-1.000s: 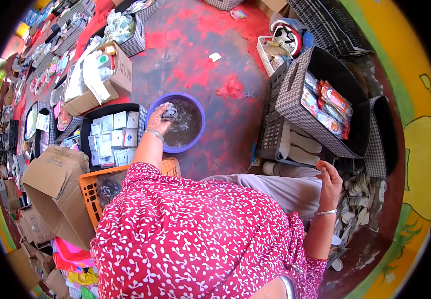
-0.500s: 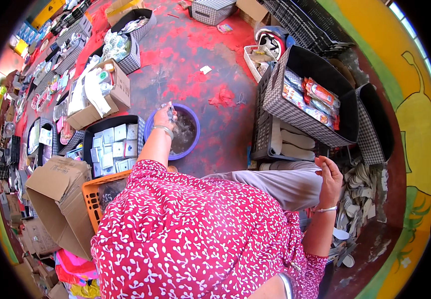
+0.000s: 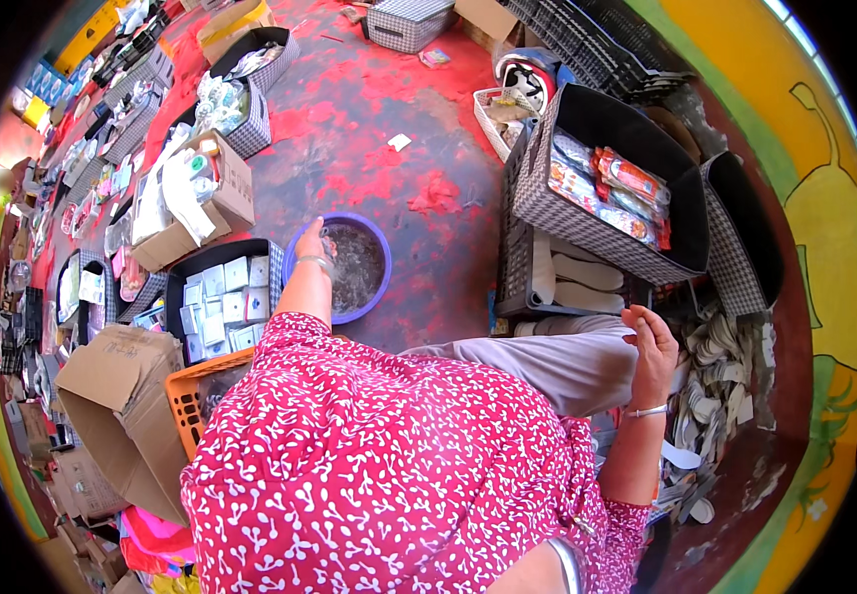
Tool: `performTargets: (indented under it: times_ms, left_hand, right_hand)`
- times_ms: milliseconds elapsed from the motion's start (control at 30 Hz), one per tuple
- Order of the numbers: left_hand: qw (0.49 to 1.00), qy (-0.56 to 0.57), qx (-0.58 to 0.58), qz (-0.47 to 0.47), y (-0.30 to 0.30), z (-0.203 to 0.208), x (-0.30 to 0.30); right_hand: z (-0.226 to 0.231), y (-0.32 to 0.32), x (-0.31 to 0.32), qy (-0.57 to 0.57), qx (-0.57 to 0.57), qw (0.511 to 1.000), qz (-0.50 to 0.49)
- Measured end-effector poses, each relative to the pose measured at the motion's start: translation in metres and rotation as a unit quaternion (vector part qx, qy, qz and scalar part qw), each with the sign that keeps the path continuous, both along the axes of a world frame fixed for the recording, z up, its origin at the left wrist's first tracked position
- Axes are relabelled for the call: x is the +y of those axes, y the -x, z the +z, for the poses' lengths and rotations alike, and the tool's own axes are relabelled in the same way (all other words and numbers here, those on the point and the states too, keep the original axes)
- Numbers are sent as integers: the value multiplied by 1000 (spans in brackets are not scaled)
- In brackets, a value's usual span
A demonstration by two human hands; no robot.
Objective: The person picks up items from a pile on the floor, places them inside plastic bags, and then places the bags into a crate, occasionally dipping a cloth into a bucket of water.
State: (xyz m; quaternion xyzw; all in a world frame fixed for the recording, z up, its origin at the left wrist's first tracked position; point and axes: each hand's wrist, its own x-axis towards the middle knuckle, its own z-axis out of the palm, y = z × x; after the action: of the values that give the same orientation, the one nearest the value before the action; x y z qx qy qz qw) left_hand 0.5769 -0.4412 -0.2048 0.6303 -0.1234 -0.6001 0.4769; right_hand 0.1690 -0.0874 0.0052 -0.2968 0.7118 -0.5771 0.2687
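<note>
A round purple basin stands on the floor ahead of me, with grey, glistening contents that I cannot identify. At its left rim, my left hand reaches inside. Its fingers look curled, and their tips are partly hidden against the contents; whether something small is in them is unclear. My right hand is raised on the right beside my grey-trousered knee. Its fingers are loosely bent and apart from the thumb, with nothing visible in them. Each wrist wears a bangle.
Left of the basin, a black-lined bin holds small white boxes, near an orange crate and an empty cardboard box. On the right, a checked bin of packets sits atop a dark crate. Pale flat pieces are piled behind my right hand.
My left hand has gone lower and further into the basin from above its left rim; shiny material showed at its fingers before. My right hand has hardly moved. The view has shifted slightly.
</note>
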Motion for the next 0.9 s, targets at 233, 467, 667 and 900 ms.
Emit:
performTargets:
  times_ms: [233, 467, 667, 900]
  left_hand:
    - [935, 114, 300, -151, -32, -29, -3]
    - [951, 82, 295, 33, -14, 2, -2]
    - [948, 123, 293, -18, -14, -19, -3]
    - [986, 33, 144, -80, -3, -13, -5]
  right_hand:
    - [-1, 2, 0, 0, -10, 1000, 3]
    - [3, 0, -1, 8, -7, 1000, 2]
    - [2, 2, 0, 5, -12, 1000, 7]
    - [9, 4, -3, 8, -10, 1000, 7]
